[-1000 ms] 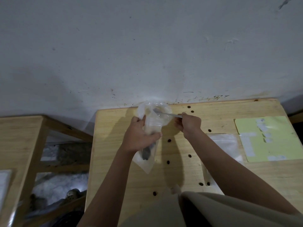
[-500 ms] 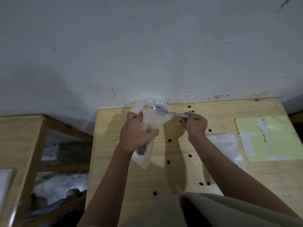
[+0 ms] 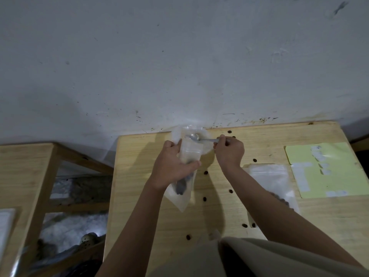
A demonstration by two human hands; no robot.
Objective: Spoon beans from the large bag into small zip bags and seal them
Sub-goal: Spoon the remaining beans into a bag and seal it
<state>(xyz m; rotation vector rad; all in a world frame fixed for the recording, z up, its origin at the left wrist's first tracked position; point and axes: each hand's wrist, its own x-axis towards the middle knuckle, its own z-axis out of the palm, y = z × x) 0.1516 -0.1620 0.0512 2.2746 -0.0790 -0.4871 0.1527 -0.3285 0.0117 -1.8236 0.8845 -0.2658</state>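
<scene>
Wooden table (image 3: 279, 220) against grey wall (image 3: 179, 56); loose beans (image 3: 205, 172) scattered.

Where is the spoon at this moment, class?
The spoon is at the far edge of the wooden table, near the wall, its handle pinched in the right hand and its bowl over the mouth of the small zip bag held by the left hand.

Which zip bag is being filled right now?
The zip bag that the left hand holds upright, the spoon at its mouth; the other bag lies flat on the table.
</scene>
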